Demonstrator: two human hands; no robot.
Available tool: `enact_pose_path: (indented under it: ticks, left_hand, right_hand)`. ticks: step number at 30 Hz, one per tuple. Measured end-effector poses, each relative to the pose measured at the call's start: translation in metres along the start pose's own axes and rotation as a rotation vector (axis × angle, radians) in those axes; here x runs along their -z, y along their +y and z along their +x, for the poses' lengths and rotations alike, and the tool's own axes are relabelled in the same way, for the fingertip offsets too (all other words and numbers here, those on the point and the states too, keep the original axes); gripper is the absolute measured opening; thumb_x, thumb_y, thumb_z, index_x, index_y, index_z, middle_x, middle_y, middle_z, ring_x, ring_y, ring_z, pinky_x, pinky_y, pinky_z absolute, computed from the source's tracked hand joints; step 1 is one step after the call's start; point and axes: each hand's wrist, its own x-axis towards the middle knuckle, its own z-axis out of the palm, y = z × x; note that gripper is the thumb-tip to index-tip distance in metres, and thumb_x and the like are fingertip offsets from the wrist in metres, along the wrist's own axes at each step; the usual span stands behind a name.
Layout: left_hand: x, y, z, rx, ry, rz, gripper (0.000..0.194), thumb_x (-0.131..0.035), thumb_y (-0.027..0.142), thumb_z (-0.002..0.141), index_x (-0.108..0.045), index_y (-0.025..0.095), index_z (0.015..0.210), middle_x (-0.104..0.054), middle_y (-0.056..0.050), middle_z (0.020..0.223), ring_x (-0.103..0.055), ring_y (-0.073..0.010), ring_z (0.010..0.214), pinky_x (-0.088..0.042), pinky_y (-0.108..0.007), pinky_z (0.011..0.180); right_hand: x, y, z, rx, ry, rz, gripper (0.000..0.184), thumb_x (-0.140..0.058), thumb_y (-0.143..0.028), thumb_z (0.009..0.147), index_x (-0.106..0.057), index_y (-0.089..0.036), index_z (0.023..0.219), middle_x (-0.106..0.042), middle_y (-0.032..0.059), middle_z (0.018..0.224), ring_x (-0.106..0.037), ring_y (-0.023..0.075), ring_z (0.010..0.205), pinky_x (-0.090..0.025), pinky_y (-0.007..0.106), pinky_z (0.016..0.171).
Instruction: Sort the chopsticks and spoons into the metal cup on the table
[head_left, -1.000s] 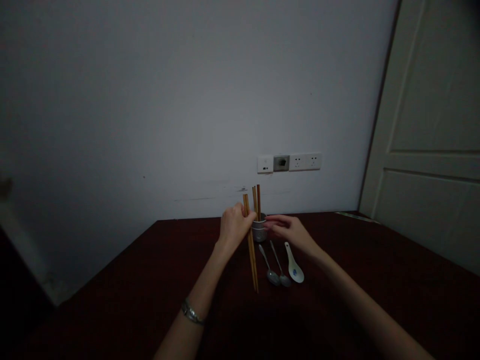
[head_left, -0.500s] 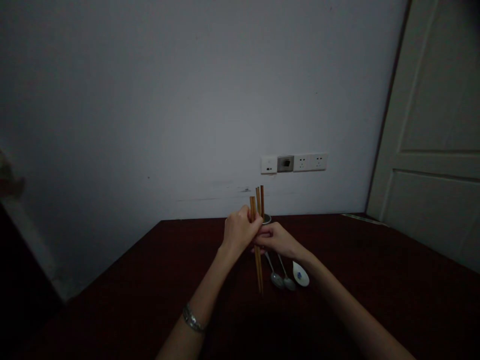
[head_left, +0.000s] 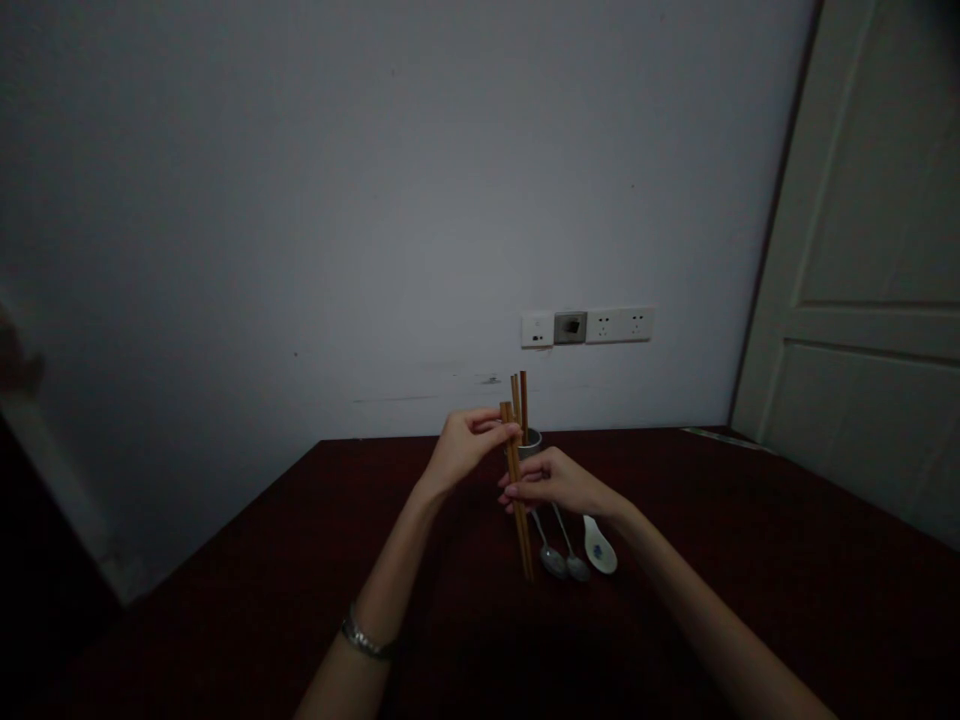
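Dark red tabletop (head_left: 247, 560) carries, nearest, 2 metal spoons (head_left: 553, 562) and 1 white spoon (head_left: 600, 550), side by side. Next, 1 pair of held chopsticks (head_left: 526, 545), slightly tilted above the table: right hand (head_left: 562, 483) closes on them midway, lower than 0.5 s ago, while left hand (head_left: 463, 447), fingers now straighter, pinches near the top, so both hands seem to share the hold. Behind, 1 grey cup (head_left: 535, 440) holds standing chopsticks (head_left: 524, 400), before a pale wall (head_left: 375, 220) with sockets (head_left: 619, 324).

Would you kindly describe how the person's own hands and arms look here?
Both the left hand and right hand are ungloved, and no sleeves show. A silvery band, possibly a watch or bracelet, circles the left forearm; the right forearm is bare.
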Motion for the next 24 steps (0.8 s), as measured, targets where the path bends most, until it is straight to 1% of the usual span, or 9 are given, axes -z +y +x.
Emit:
enact_pose_path:
  ticks: [2,5,10,12,13,16,18,20,24]
  left_hand:
    - [0.0,0.0,-0.001,0.025,-0.022,-0.034,0.025,-0.066,0.027,0.067,-0.066,0.009,0.084,-0.068,-0.009,0.078,-0.063,-0.0165,0.071,-0.049,-0.029,0.072]
    - [0.001,0.001,-0.002,0.047,-0.039,-0.029,0.022,-0.065,0.025,0.068,-0.067,0.009,0.082,-0.068,-0.009,0.076,-0.064,-0.0164,0.07,-0.049,-0.03,0.072]
    - [0.003,0.003,-0.003,0.061,-0.037,0.005,0.02,-0.065,0.024,0.068,-0.067,0.009,0.08,-0.069,-0.009,0.076,-0.064,-0.0166,0.071,-0.049,-0.029,0.072]
    - [0.005,0.004,-0.003,0.055,-0.051,0.041,0.018,-0.064,0.024,0.069,-0.067,0.01,0.079,-0.069,-0.009,0.077,-0.063,-0.0164,0.071,-0.048,-0.029,0.072]
    - [0.005,0.004,-0.003,0.048,-0.066,0.057,0.018,-0.064,0.025,0.069,-0.068,0.01,0.078,-0.069,-0.009,0.077,-0.063,-0.0163,0.072,-0.048,-0.029,0.073]
    - [0.006,0.002,-0.003,0.025,-0.12,0.075,0.018,-0.063,0.025,0.07,-0.068,0.01,0.078,-0.069,-0.01,0.08,-0.063,-0.0162,0.074,-0.047,-0.029,0.075]
    - [0.006,0.001,-0.003,0.02,-0.15,0.073,0.02,-0.063,0.026,0.071,-0.068,0.01,0.081,-0.068,-0.01,0.082,-0.063,-0.0161,0.075,-0.047,-0.029,0.076]
    - [0.005,-0.001,-0.003,0.02,-0.175,0.07,0.021,-0.062,0.027,0.071,-0.068,0.01,0.083,-0.068,-0.01,0.083,-0.063,-0.016,0.075,-0.047,-0.03,0.076]
    - [0.003,-0.004,-0.004,0.022,-0.215,0.066,0.022,-0.062,0.027,0.071,-0.067,0.01,0.084,-0.068,-0.009,0.082,-0.063,-0.0158,0.075,-0.047,-0.03,0.077]
  right_hand:
    - [0.0,0.002,0.0,0.003,-0.018,-0.004,0.034,-0.067,-0.037,0.066,-0.066,-0.011,0.089,-0.069,0.0092,0.083,-0.065,0.0165,0.074,-0.051,0.029,0.066]
    - [-0.001,0.005,0.001,-0.006,-0.036,-0.011,0.034,-0.067,-0.036,0.066,-0.066,-0.012,0.089,-0.069,0.0083,0.081,-0.065,0.016,0.073,-0.051,0.029,0.067]
    - [0.001,-0.001,-0.002,0.011,0.0,-0.085,0.037,-0.069,-0.036,0.064,-0.066,-0.013,0.093,-0.069,0.0064,0.081,-0.064,0.0158,0.073,-0.052,0.03,0.068]
    - [0.006,-0.008,-0.005,0.048,0.064,-0.139,0.035,-0.066,-0.036,0.067,-0.066,-0.014,0.094,-0.069,0.0064,0.083,-0.064,0.0167,0.074,-0.052,0.032,0.069]
    - [0.008,-0.012,-0.007,0.084,0.122,-0.175,0.033,-0.064,-0.037,0.069,-0.067,-0.015,0.095,-0.069,0.0066,0.084,-0.064,0.0175,0.076,-0.051,0.033,0.071]
    - [0.015,-0.024,-0.014,0.253,0.397,-0.298,0.029,-0.056,-0.034,0.076,-0.066,-0.019,0.098,-0.068,0.0068,0.095,-0.062,0.0191,0.089,-0.047,0.037,0.083]
    - [0.016,-0.03,-0.017,0.354,0.531,-0.36,0.029,-0.054,-0.031,0.078,-0.063,-0.022,0.104,-0.065,0.0063,0.104,-0.06,0.0189,0.095,-0.045,0.037,0.087]
    - [0.014,-0.035,-0.02,0.414,0.57,-0.406,0.032,-0.053,-0.028,0.078,-0.06,-0.024,0.109,-0.063,0.0059,0.107,-0.059,0.0183,0.096,-0.046,0.036,0.085]
    - [0.004,-0.04,-0.021,0.471,0.52,-0.514,0.034,-0.05,-0.023,0.079,-0.058,-0.026,0.112,-0.062,0.0053,0.109,-0.058,0.0174,0.093,-0.049,0.035,0.08]
